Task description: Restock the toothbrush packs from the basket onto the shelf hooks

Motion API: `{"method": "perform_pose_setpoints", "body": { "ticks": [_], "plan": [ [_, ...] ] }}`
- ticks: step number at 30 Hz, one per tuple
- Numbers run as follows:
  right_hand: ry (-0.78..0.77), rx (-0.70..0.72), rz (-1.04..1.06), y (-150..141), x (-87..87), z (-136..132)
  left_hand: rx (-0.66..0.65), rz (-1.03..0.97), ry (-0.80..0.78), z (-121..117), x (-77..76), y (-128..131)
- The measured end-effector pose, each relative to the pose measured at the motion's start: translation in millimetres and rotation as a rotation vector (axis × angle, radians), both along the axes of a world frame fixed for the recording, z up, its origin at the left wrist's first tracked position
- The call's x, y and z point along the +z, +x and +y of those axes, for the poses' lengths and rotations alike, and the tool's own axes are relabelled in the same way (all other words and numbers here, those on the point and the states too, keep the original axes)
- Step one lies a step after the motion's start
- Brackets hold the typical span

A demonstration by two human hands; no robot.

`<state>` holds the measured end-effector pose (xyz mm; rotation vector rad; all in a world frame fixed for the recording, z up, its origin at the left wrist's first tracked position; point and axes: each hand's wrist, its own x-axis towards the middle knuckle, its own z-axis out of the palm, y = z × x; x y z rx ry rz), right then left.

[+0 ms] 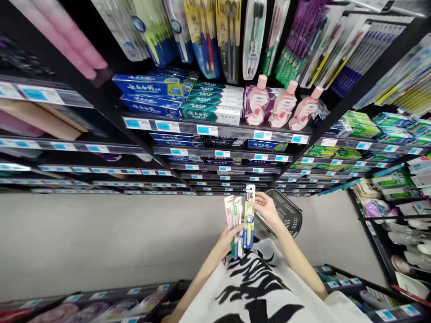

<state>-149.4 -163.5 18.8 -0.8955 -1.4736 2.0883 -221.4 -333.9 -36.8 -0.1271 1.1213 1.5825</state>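
Observation:
My left hand [227, 237] is closed around several packaged toothbrushes [235, 215], fanned out in front of my chest. Pink, green and white show on these packs. My right hand [266, 207] grips the upper part of a single toothbrush pack [248, 229], yellow-green with a blue lower end, held upright at the right of the others. The left thumb reaches across to this pack's left edge. Behind my right hand, low down, is a black shopping basket [286, 213], partly covered by my hand and forearm.
Ahead stands a shelf with toothpaste boxes [212, 101] and pink bottles [257, 101]; packaged toothbrushes [229, 36] hang above. Price tags line the shelf edges [207, 130]. More shelving [377, 220] stands at the right, and another shelf [111, 296] runs along the bottom. Grey floor [101, 237] lies between.

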Motion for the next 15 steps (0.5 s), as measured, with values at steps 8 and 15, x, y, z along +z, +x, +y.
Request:
{"method": "perform_pose_setpoints", "body": {
  "ticks": [8, 15],
  "plan": [
    [-0.11, 0.016, 0.011, -1.9, -4.1, 20.0, 0.028, -0.171, 0.031, 30.1, 22.4, 9.8],
    [-0.134, 0.063, 0.011, -16.2, -13.1, 22.9, 0.127, -0.188, 0.105, 32.5, 20.6, 4.7]
  ]
}}
